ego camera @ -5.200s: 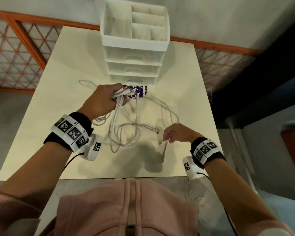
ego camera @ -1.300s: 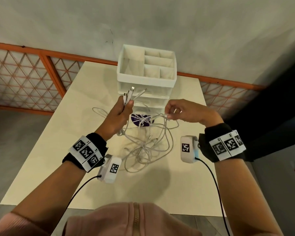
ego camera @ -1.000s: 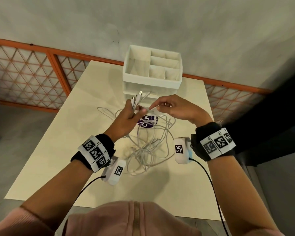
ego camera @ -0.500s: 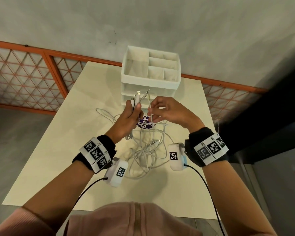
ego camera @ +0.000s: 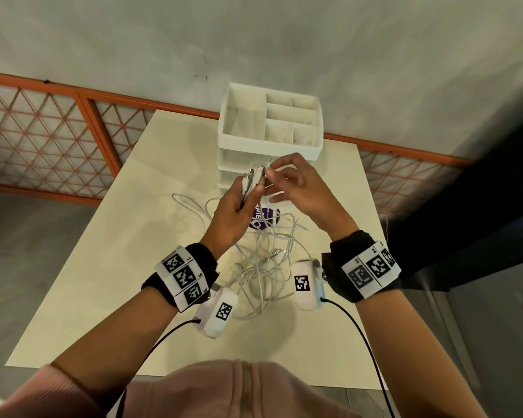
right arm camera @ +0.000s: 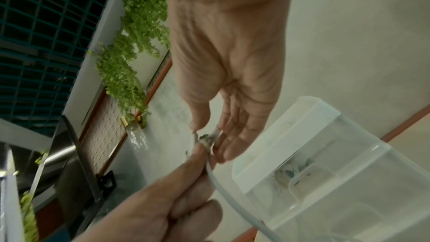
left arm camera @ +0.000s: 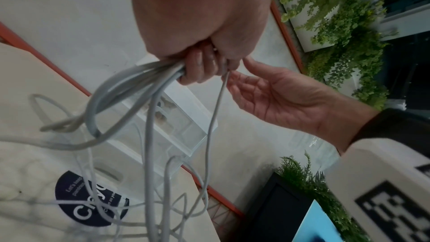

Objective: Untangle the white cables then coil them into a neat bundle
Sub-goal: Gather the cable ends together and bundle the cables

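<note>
Here the left hand [ego camera: 230, 212] grips a bunch of thin white cables [ego camera: 263, 267] by their plug ends, the right hand [ego camera: 299, 188] pinching one plug; the tangle hangs below onto the cream desk [ego camera: 103, 267].

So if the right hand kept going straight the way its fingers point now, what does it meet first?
Almost at once, the cable plugs bunched upright in the left hand; the right hand fingertips are already at them. The white drawer organizer stands beyond, though depth is unclear.

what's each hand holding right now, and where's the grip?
Left hand grips the white cables bunched just below their plug ends. Right hand pinches one plug tip at the top of that bunch.
</note>
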The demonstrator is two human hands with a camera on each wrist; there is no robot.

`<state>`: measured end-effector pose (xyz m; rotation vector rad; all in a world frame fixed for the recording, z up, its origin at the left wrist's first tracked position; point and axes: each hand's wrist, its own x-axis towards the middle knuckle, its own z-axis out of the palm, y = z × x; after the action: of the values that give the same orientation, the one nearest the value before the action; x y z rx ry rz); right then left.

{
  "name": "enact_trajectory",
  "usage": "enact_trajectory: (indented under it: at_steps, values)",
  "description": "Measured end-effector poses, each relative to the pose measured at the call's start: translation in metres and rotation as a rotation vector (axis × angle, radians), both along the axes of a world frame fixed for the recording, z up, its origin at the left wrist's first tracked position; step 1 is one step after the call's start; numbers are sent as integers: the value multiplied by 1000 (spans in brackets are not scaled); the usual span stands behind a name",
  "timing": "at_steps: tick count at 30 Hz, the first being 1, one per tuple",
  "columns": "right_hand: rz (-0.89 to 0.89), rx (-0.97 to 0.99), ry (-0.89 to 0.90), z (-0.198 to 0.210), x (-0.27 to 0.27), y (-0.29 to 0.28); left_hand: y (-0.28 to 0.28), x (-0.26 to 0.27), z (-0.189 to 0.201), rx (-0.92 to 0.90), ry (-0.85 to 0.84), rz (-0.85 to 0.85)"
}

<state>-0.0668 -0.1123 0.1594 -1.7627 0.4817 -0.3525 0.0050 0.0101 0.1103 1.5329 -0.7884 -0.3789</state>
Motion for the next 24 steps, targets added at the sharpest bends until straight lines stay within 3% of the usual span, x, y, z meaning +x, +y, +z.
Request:
enact_trajectory:
  at_steps: [4,10,17,24]
  values:
    - [-67,-38,-95,0,0,5,-1,-1,1,20,16,-54]
    - [58,-22,-102,4,-6,-1,2,0,1,-28,93,-91]
    - [44,5,-143,-1,-4,-4,3,-5,11,-84,37,-125]
    - [14,-4,-184,-8,-1,-9,3,3,-5,6,18,-105]
